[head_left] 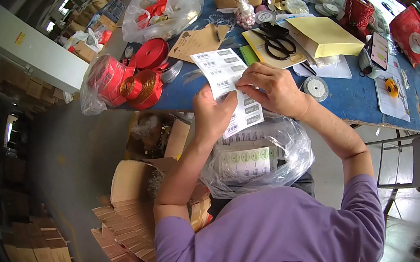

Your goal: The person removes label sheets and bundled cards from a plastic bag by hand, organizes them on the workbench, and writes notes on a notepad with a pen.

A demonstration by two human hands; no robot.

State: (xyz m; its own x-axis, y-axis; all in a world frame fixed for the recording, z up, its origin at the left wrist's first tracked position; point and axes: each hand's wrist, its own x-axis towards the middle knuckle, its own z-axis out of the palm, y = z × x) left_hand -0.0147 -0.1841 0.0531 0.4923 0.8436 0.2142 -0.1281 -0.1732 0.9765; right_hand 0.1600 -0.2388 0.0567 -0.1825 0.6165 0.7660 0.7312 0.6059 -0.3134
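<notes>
The left grip was closed on the left side of a white label sheet, its thumb lying across the printed face. The right grip had its thumb and fingertips pressed together over the sheet's face, right of the other thumb; whether they pinched a label or the paper itself was too small to tell. The label sheet was tilted and slightly curved, its upper part reaching beyond both hands and its lower part hanging between the wrists. Rows of small dark printed blocks covered it.

Below the sheet, on the person's lap, a clear plastic bag surrounded more printed sheets, including one with green round prints. Left of the lap was an opened cardboard box.

Beyond the hands was a blue tabletop. Near the top of the label sheet lay a brown card with a pen on it and a green notebook. Black-handled scissors lay just past the right grip, beside a yellow envelope. Red ribbon rolls stood to the left; a white spool lay near the right wrist, and a phone farther right.
</notes>
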